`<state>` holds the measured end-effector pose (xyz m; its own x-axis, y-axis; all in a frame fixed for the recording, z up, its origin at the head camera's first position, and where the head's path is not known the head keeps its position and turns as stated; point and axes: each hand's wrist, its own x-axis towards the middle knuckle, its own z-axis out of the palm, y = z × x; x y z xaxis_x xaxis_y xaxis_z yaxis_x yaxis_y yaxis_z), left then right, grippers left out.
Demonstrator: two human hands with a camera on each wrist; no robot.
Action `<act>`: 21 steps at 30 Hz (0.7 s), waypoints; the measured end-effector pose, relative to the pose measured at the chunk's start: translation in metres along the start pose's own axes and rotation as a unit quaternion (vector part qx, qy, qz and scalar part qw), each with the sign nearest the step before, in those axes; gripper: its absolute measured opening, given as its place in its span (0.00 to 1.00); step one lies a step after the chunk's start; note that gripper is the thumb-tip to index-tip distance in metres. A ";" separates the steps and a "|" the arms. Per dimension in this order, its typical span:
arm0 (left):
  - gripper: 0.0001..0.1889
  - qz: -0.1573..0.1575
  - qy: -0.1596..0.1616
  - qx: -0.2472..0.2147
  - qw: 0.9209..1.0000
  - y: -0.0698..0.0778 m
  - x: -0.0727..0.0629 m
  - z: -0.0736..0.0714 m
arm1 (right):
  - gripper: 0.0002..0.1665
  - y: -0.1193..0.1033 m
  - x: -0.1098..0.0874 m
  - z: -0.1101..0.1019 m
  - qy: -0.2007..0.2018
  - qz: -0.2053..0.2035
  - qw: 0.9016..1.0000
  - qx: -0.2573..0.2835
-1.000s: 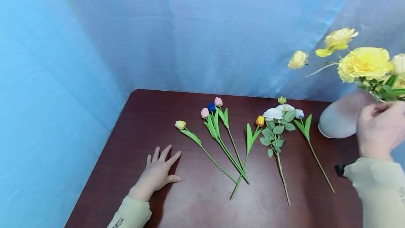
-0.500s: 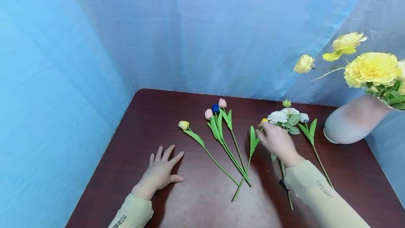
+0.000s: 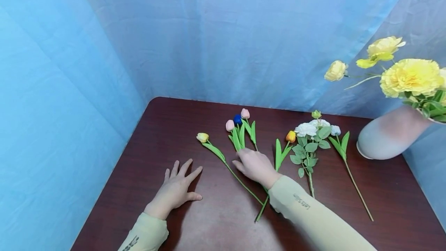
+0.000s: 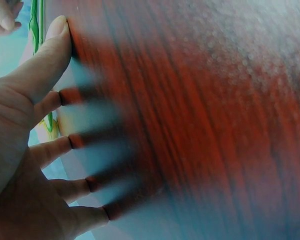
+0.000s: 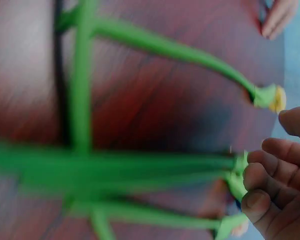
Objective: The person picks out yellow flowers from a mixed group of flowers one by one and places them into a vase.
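Note:
My left hand (image 3: 174,193) rests on the dark wooden table (image 3: 174,127), its fingers spread and fingertips touching the wood. Over the middle stems reaches my right hand (image 3: 257,165), covering parts of them. Past its fingers show a pink tulip (image 3: 230,125), a blue tulip (image 3: 237,119) and a second pink tulip (image 3: 245,114). The right wrist view has the fingers (image 5: 270,167) loosely bent above green stems (image 5: 140,170), with the thumb apart and nothing pinched. A yellow tulip (image 3: 203,138) lies between both hands. Right of the right hand lies an orange tulip (image 3: 290,136).
A pale vase (image 3: 386,134) with yellow flowers (image 3: 411,78) stands at the right. White roses (image 3: 306,129) on a leafy stem and a pale blue tulip (image 3: 335,130) lie before it. Blue curtains (image 3: 209,42) hang behind the table.
My right hand has left the vase, swept left past the orange tulip and come over the pink and blue tulips' stems. The left hand stays put. The head view has shifted slightly.

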<state>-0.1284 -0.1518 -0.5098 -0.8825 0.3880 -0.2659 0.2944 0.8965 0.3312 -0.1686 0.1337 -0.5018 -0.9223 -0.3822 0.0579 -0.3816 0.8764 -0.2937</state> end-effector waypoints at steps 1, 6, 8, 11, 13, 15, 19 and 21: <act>0.46 0.000 -0.001 -0.001 1.000 0.000 0.000 0.000 | 0.13 -0.005 0.002 0.004 -0.002 -0.003 1.000 -0.005; 0.46 0.006 0.007 -0.002 1.000 0.000 0.000 -0.001 | 0.18 -0.026 0.010 0.021 0.005 -0.022 0.998 -0.050; 0.45 0.008 0.010 -0.001 1.000 0.000 -0.001 -0.001 | 0.16 -0.032 0.013 0.027 0.018 -0.019 0.997 -0.066; 0.45 0.012 0.012 -0.002 1.000 0.000 -0.001 0.000 | 0.12 -0.038 0.018 0.034 0.028 -0.001 0.998 -0.063; 0.45 0.012 0.012 -0.002 1.000 0.000 -0.001 0.001 | 0.12 -0.041 0.020 0.036 0.033 0.008 0.998 -0.045; 0.45 0.012 0.012 -0.001 1.000 -0.001 0.000 0.002 | 0.14 -0.044 0.022 0.035 0.039 0.007 0.999 -0.023; 0.45 0.013 0.013 -0.002 1.000 -0.003 0.000 0.003 | 0.16 -0.048 0.022 0.021 0.060 -0.009 0.998 0.014; 0.45 0.013 0.014 -0.004 1.000 -0.003 0.000 0.003 | 0.15 -0.050 0.022 0.009 0.068 -0.020 0.997 0.033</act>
<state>-0.1284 -0.1541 -0.5136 -0.8843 0.4054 -0.2317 0.3146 0.8840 0.3458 -0.1690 0.0790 -0.4944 -0.9078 -0.3695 0.1986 -0.4179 0.8382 -0.3505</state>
